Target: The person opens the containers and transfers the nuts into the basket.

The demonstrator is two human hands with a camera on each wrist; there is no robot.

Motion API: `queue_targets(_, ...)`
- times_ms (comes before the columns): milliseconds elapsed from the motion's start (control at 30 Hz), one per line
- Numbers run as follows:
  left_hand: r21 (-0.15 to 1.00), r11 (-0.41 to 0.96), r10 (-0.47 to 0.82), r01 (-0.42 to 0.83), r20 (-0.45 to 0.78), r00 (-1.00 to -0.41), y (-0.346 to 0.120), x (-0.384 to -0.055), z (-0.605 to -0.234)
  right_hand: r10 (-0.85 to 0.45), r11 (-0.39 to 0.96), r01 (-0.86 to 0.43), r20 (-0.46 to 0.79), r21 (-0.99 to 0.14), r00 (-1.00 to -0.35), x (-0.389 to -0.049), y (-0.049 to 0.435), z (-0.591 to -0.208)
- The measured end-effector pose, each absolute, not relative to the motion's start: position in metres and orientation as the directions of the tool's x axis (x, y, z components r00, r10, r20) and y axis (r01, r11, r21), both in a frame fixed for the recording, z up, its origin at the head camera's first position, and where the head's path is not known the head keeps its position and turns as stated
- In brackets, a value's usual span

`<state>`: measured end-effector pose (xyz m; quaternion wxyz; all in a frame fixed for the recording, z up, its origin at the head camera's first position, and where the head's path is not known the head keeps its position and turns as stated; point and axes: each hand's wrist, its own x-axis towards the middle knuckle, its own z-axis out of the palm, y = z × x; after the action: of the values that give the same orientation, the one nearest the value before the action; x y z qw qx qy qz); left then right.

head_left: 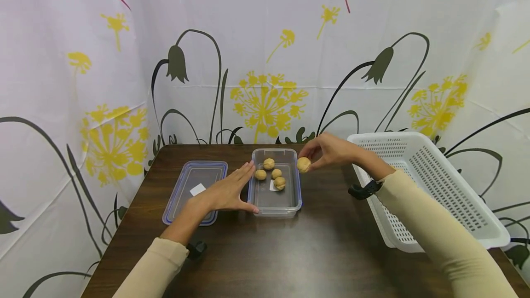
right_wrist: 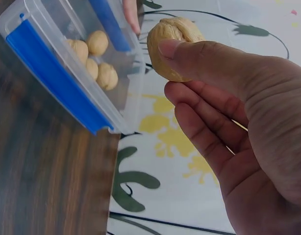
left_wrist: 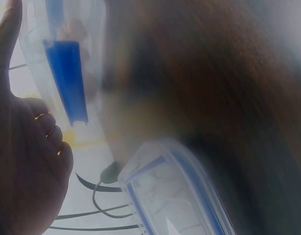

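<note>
A walnut [right_wrist: 163,51] is pinched between the thumb and fingers of my right hand [head_left: 329,151], just off the right rim of a clear plastic container [head_left: 275,206]. Inside the container lie several walnuts [head_left: 268,164], which the right wrist view also shows. My left hand [head_left: 229,191] rests along the container's left side with its fingers stretched out and the thumb near the front corner. In the left wrist view, the palm faces a blue clip [left_wrist: 67,81] on the container wall.
A blue-edged clear lid [head_left: 182,197] with a white label lies left of the container, partly behind the left hand. On the right stands a large white slatted basket [head_left: 439,197], partly covered by the right arm. A flower-patterned curtain [head_left: 265,22] hangs behind the dark wooden table [head_left: 265,256].
</note>
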<state>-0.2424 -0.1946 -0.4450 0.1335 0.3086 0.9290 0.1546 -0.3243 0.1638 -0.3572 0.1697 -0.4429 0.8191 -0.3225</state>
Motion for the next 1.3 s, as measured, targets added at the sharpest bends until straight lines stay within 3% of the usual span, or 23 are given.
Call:
queue_targets(467, 0.367, 0.758, 0.621, 0.540, -0.151, -0.769, -0.195, -0.243, -0.445, -0.778, 0.444, -0.567, 0.015, -0.693, -0.628, -0.329, 0.216, -0.348)
queue_targets(1300, 0.374, 0.757, 0.619, 0.536, -0.147, -0.772, -0.196, -0.242, -0.445, -0.562, 0.660, -0.451, 0.002, -0.600, -0.827, -0.328, 0.326, -0.351)
